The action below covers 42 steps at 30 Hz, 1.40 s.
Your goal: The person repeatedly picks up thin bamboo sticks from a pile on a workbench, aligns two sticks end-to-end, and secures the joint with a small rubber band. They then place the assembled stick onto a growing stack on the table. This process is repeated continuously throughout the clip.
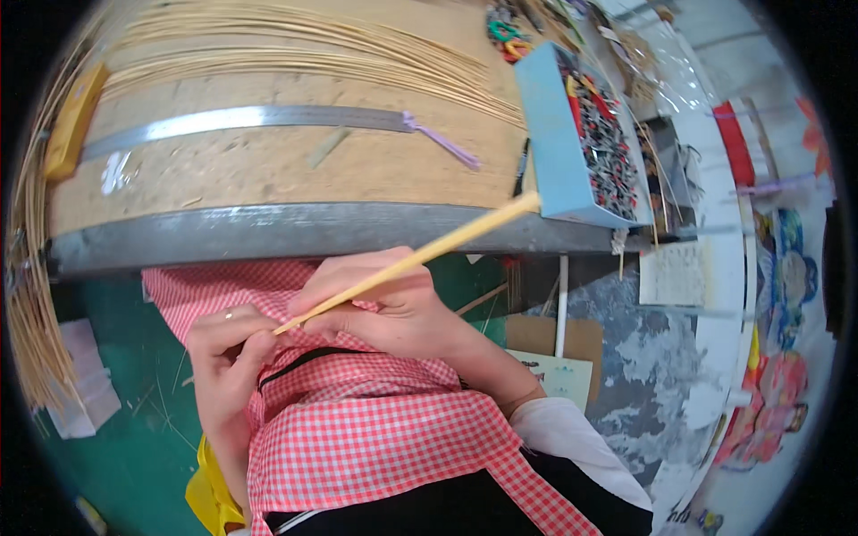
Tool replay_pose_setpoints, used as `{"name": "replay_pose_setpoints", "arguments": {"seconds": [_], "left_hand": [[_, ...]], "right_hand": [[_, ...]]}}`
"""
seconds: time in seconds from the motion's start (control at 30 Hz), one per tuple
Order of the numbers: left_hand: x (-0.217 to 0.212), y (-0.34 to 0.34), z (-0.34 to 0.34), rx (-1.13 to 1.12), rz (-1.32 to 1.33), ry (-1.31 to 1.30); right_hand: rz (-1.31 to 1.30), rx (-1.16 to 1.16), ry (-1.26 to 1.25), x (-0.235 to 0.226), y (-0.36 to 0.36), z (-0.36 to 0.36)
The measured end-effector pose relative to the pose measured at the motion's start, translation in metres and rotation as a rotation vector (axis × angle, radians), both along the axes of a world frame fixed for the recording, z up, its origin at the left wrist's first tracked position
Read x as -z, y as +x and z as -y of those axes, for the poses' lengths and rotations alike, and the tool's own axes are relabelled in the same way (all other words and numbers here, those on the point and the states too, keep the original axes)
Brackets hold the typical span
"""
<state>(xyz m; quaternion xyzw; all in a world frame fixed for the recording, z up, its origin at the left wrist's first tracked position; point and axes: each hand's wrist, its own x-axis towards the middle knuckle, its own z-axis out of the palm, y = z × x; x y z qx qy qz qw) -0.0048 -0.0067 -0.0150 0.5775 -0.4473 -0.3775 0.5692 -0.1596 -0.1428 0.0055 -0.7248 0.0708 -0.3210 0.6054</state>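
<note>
A pale bamboo stick [474,230] slants across in front of my apron, its far end reaching over the workbench edge towards the blue box. My right hand [389,299] is closed around it near its lower end, thumb and fingers pressed against it. At the lower left tip, my left hand [231,344], with a ring on one finger, is curled and pinches the stick's end between thumb and fingers. Both hands are above my red-and-white checked apron [384,438], just before the bench's dark metal edge [295,234].
On the wooden bench lie a metal ruler [259,118] with a purple tie, long thin bamboo strips [295,67], a yellow block [75,121] and a black pen [521,168]. A light-blue box [556,134] holds many small black and red pieces. Bundled strips [34,268] hang at the left.
</note>
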Motion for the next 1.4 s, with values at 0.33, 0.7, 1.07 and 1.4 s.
{"name": "replay_pose_setpoints", "arguments": {"seconds": [0.33,0.7,1.07,1.4], "left_hand": [[0.006,0.026,-0.01,-0.232,0.179,-0.029],[0.008,0.028,-0.011,-0.275,0.241,-0.011],[0.003,0.03,-0.009,-0.328,0.29,0.003],[0.003,0.028,-0.007,-0.323,0.329,-0.036]], "right_hand": [[-0.628,1.149,-0.411,-0.048,-0.195,0.204],[-1.291,0.839,-0.523,-0.013,-0.264,0.264],[-0.629,1.301,-0.441,-0.031,-0.247,0.231],[-0.924,0.159,-0.816,-0.016,-0.047,0.102]]}}
